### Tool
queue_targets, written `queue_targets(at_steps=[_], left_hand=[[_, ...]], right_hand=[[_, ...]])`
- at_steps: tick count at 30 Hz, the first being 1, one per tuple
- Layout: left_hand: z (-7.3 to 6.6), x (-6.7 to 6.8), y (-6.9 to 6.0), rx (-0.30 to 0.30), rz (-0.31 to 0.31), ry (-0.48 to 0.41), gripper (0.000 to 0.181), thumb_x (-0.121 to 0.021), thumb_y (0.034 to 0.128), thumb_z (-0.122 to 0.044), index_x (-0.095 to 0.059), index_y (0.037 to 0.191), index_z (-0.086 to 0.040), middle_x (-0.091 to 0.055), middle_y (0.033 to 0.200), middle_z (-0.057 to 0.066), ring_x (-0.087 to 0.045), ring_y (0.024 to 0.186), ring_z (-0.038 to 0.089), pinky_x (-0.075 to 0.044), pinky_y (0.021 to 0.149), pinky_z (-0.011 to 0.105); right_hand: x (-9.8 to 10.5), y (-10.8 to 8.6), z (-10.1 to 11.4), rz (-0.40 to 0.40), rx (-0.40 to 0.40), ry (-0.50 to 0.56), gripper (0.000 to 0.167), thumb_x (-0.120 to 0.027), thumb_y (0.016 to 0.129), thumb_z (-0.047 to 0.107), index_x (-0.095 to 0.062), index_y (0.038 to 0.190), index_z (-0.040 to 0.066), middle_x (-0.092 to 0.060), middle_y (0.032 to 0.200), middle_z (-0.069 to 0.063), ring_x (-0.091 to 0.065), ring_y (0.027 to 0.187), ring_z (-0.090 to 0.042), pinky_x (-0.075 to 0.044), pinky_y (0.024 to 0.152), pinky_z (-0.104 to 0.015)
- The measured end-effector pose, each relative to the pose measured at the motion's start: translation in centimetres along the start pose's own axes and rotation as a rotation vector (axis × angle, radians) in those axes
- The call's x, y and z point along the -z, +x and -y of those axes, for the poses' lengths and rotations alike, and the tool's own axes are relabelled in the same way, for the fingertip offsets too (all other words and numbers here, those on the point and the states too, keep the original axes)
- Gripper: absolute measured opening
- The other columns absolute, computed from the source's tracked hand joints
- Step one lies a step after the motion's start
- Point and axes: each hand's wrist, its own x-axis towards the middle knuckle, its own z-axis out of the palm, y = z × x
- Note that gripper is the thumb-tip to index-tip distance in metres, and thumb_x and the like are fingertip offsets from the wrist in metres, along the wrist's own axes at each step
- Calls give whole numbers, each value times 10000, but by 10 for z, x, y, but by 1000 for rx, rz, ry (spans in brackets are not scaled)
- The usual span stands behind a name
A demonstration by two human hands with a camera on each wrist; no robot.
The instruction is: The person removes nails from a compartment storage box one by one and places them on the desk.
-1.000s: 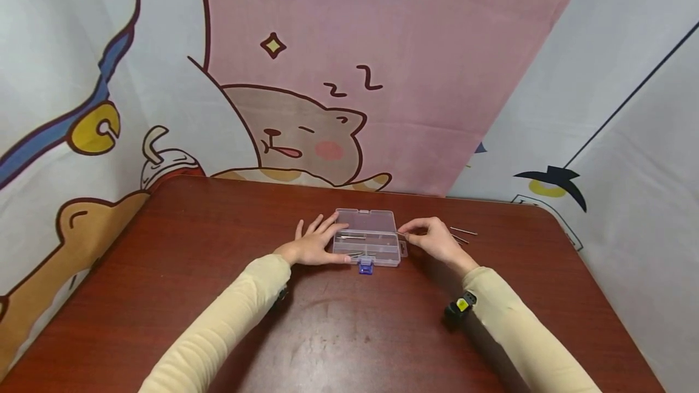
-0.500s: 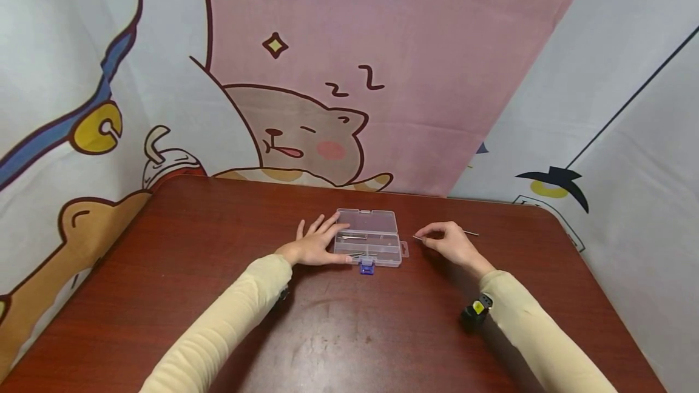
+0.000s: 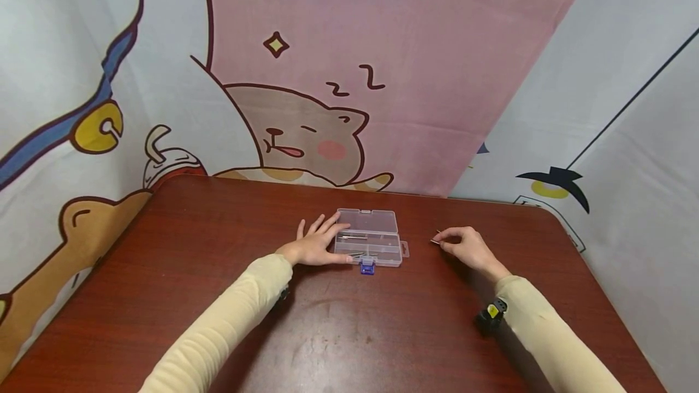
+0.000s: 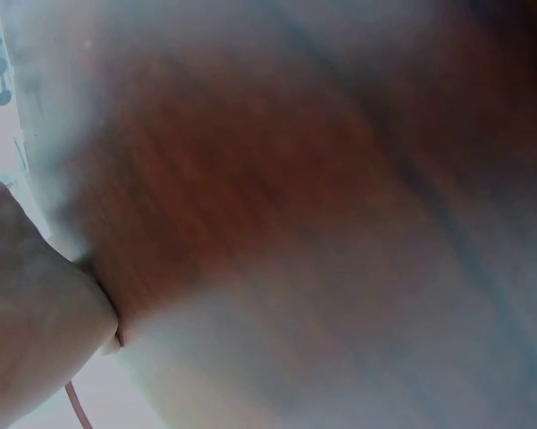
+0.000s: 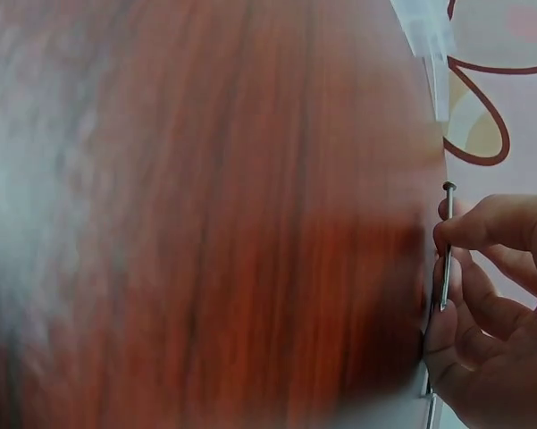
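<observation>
A clear plastic compartment box [image 3: 400, 240] lies on the table with its lid [image 3: 368, 221] tipped back and its blue latch [image 3: 368, 268] facing the person. Several nails [image 3: 354, 237] lie inside, in the back-left and front-left compartments. Fingers spread, my left hand [image 3: 312, 250] rests on the box's left side; in the left wrist view only part of this hand [image 4: 36, 313] shows. Right of the box, thumb and fingertips of my right hand [image 3: 472, 250] pinch a nail [image 5: 448, 259], its head upward in the right wrist view. Part of another nail [image 5: 432, 411] shows below that hand.
The brown wooden table [image 3: 327, 332] reaches back to a cartoon-printed cloth [image 3: 426, 77]. A hanging tab [image 3: 405, 249] sticks out from the box's right side. Both forearms come in from the near edge.
My right hand has moved right, away from the box's right edge, and now covers where loose nails lay. My left hand and the box have stayed in place.
</observation>
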Motion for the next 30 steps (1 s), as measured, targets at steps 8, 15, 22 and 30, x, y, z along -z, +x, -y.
queue_targets(at_steps=[8,15,22,30], left_hand=[[-1,1,-1,4,10,1,841,-596,839,-649,-267,1528,-295,-24,1620,-2,-36,1453,340,49,1057,659],[-1,0,0,0,0,-2,837,-602,836,-647,-284,1521,-286,-36,1620,9,-47,1449,356,38,1054,667],[0,0,0,1,1,-4,847,-598,835,-649,-274,1526,-282,-30,1620,5,-47,1450,348,43,1055,661],[0,0,0,-7,1,-13,834,-609,838,-636,-286,1521,-283,-38,1620,10,-46,1449,358,42,1050,670]], right_hand=[[9,-1,-10,-4,-17,-32,131,-645,895,18,-745,970,57,-653,1119,-195,-585,1001,-324,-458,786,-413],[16,0,-12,-14,-33,-68,133,-644,891,14,-751,951,67,-655,1104,-192,-563,920,-283,-428,745,-381],[18,6,-15,-30,-24,-94,140,-637,879,-8,-748,934,57,-673,1052,-183,-526,788,-238,-408,683,-351],[19,13,-19,-35,-23,-94,171,-619,882,-30,-752,944,57,-683,1071,-176,-585,855,-252,-451,703,-364]])
